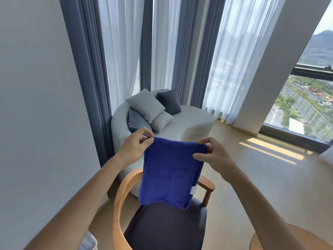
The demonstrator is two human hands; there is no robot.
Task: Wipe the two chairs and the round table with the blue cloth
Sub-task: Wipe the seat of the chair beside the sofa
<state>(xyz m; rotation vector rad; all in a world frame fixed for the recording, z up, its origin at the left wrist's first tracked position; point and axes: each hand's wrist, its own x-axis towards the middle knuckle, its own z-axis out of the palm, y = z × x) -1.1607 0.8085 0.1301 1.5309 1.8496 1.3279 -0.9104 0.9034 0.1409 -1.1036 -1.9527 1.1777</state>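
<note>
The blue cloth (171, 170) hangs folded in the air in front of me, with a small white tag on its lower right edge. My left hand (135, 148) pinches its top left corner, and my right hand (214, 154) pinches the top right corner. Below the cloth stands a chair (162, 230) with a curved wooden frame and a dark seat cushion. The rim of the round wooden table (259, 239) shows at the bottom right, partly behind my right forearm. Only one chair is in view.
A pale curved sofa (191, 123) with several grey cushions stands beyond the chair, by long curtains (126, 51). A white wall (36, 105) runs along the left. Bare floor (252, 168) stretches right toward a tall window. A white striped object (88, 242) sits at the bottom left.
</note>
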